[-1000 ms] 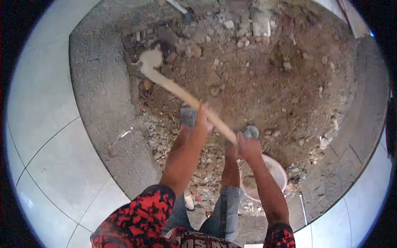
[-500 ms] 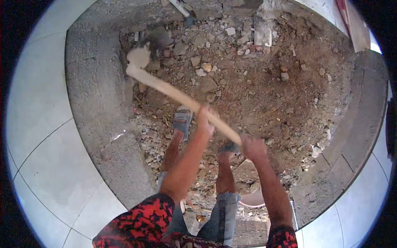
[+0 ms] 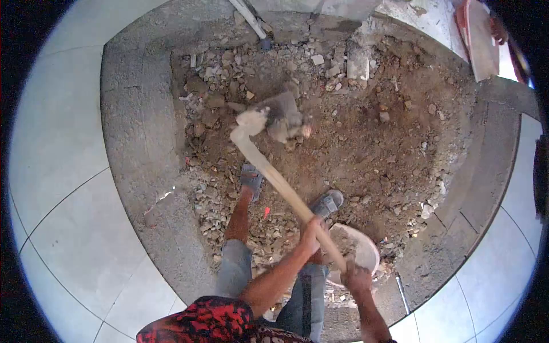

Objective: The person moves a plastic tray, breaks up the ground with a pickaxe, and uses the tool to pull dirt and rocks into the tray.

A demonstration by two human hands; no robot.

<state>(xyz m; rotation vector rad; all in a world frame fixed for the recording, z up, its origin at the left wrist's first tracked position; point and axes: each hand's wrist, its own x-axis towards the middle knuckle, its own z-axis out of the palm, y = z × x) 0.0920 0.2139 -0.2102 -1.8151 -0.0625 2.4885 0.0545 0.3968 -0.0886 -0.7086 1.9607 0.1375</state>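
Both of my hands are wrapped round the wooden handle of a hoe (image 3: 280, 186). My left hand (image 3: 312, 237) grips partway down the handle, and my right hand (image 3: 356, 278) holds it close to the butt end. The hoe's wide blade (image 3: 281, 111), blurred by motion, is low over the broken ground in front of my feet, with lumps of rubble (image 3: 280, 134) at its edge. Beneath the handle end, a shallow pan (image 3: 369, 246) lies on the ground beside my right leg, partly covered by my arm and the handle.
Rubble and brown soil (image 3: 366, 148) fill the pit. A rough concrete border (image 3: 137, 126) surrounds it, with pale tiles (image 3: 63, 143) beyond. A pipe (image 3: 247, 17) slants in at the top. Another pan (image 3: 479, 51) stands at upper right. My sandalled feet (image 3: 327, 203) are in the rubble.
The hoe has come toward me and to the right, its blade moving from the pit's left side toward the middle. Both hands are lower, nearer my body, and more of the pan shows.
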